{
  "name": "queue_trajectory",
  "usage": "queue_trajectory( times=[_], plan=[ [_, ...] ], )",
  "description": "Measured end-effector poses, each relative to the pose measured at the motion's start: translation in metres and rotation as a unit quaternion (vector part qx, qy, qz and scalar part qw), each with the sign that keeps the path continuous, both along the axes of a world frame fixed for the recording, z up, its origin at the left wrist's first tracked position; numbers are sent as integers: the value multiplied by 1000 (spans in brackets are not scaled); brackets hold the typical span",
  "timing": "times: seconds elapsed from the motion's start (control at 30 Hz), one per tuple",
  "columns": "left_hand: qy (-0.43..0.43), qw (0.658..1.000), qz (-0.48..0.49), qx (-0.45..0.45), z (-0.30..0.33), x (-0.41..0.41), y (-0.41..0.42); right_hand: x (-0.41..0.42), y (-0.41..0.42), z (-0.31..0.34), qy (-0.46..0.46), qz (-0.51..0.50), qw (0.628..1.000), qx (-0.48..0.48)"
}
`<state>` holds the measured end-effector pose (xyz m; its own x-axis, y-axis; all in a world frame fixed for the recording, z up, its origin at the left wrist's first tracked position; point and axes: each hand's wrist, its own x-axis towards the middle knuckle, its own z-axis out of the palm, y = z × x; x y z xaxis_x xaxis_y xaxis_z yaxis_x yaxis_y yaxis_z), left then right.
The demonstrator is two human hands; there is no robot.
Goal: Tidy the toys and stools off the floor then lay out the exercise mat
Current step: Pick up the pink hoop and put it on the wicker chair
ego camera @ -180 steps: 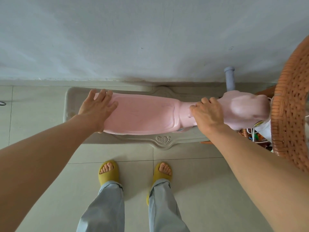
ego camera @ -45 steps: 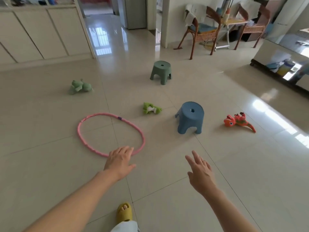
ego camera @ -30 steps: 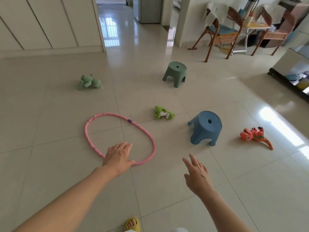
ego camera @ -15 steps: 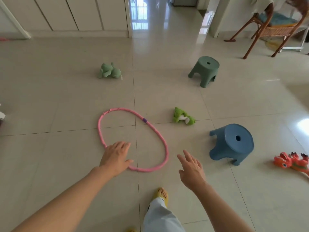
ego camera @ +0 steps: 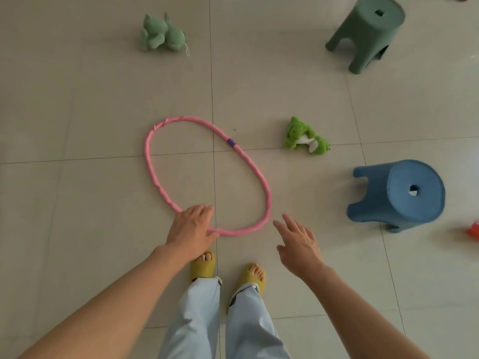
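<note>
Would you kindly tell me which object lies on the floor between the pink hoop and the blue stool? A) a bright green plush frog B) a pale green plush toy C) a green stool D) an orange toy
A: the bright green plush frog lies on the tiles to the right of the pink hoop and up-left of the blue stool.

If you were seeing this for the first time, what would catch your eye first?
A pink hoop lies flat mid-floor, with the left hand reaching over its near edge. To the right a blue stool stands, a green stool beyond it; the right hand hovers open.
</note>
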<state>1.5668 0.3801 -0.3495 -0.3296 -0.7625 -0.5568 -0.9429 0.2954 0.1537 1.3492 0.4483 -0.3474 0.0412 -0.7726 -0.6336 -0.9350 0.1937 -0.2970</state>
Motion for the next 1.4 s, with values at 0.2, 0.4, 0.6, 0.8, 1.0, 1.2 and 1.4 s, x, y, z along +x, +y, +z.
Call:
queue_trajectory(
  times=[0.2,0.4,0.6,0.8,1.0,1.2,1.4],
  plan=[
    [-12,998,1,62,-123,-3,-12,4,-9,-106,-19,-44,998,49],
    [-17,997,-9,80,-250,-7,-10,18,6,-227,-27,-102,991,88],
    [-59,994,-51,79,-359,-3,-1,33,20,-333,-40,-131,984,117],
    [-68,991,-66,96,-453,0,5,38,31,-408,-45,-137,981,127],
    [-72,991,-79,82,-520,-2,25,35,36,-453,-45,-128,984,119],
    [-104,991,-78,27,-542,3,30,33,34,-468,-47,-129,984,117],
    [-46,990,-99,86,-491,20,21,33,22,-428,-48,-141,984,98]
  ],
)
